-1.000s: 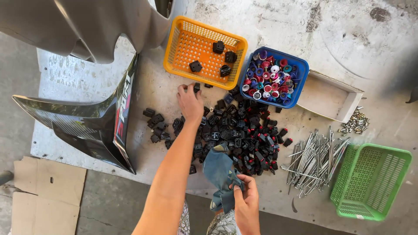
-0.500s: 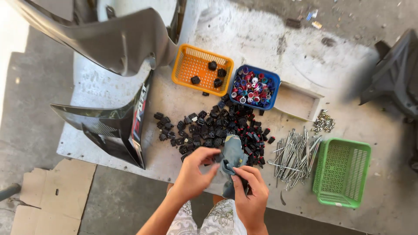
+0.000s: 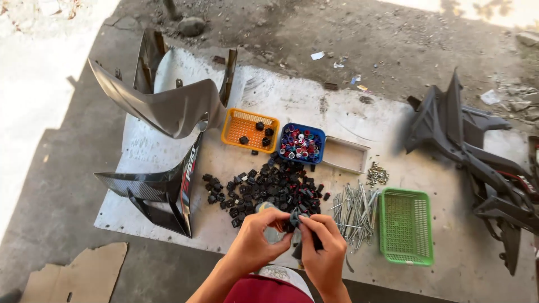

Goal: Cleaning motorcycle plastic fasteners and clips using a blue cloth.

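1. Left hand (image 3: 255,241) & right hand (image 3: 323,252) meet at the near edge of the white board (image 3: 269,92), fingers curled in, pinching a bluish-grey rag (image 3: 296,220) w/ a small dark part inside it; part itself is too hidden to tell. Looks like wiping it clean.
2. Black parts pile (image 3: 269,188) sits mid-board, just past the hands, so within easy reach.
3. Orange basket (image 3: 250,130) at the far side holds only a few black pieces; blue basket (image 3: 301,143) touching it on the right is full of red/white/blue caps. Seems sorted by colour.
4. Shallow grey tray (image 3: 343,154) right of blue one, nothing seen in it.
5. Metal rods (image 3: 353,210) lie loose btw pile & green basket (image 3: 405,225); small screw heap (image 3: 377,175) just beyond them.
6. Black bike panels: one on the board's left edge (image 3: 163,191), another off the right edge (image 3: 477,163).
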